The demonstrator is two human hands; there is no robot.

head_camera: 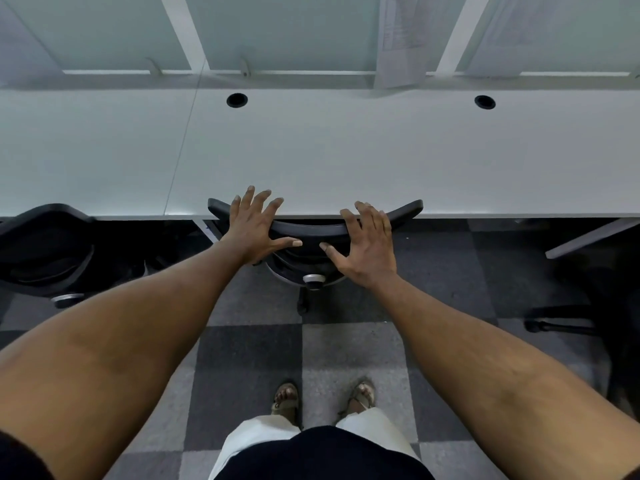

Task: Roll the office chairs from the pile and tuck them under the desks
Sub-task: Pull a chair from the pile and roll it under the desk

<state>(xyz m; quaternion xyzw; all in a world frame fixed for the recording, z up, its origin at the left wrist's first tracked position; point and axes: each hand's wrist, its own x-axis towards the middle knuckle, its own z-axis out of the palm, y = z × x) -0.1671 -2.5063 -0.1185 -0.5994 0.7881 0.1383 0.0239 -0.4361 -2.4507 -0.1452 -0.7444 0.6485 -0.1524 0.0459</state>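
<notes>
Where fingers (pixel 258 206) rest, chair backrest (pixel 311 231) beneath, at desk edge (pixel 502 211).

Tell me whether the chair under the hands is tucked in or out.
Tucked in: the chair has its backrest at the desk front edge, seat hidden beneath.

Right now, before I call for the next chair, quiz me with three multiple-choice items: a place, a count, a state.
1. Where is the chair back? A at the front edge of the desk; B mid-aisle; C lying on top.
2. How many black cable holes show in the desk? A one; B two; C four.
3. How many hands touch the chair back? A one; B both; C neither.
Answers: 1 A, its top rim lies along that edge. 2 B, one to the left and one to the right. 3 B, the left hand and right hand both rest on it.
</notes>
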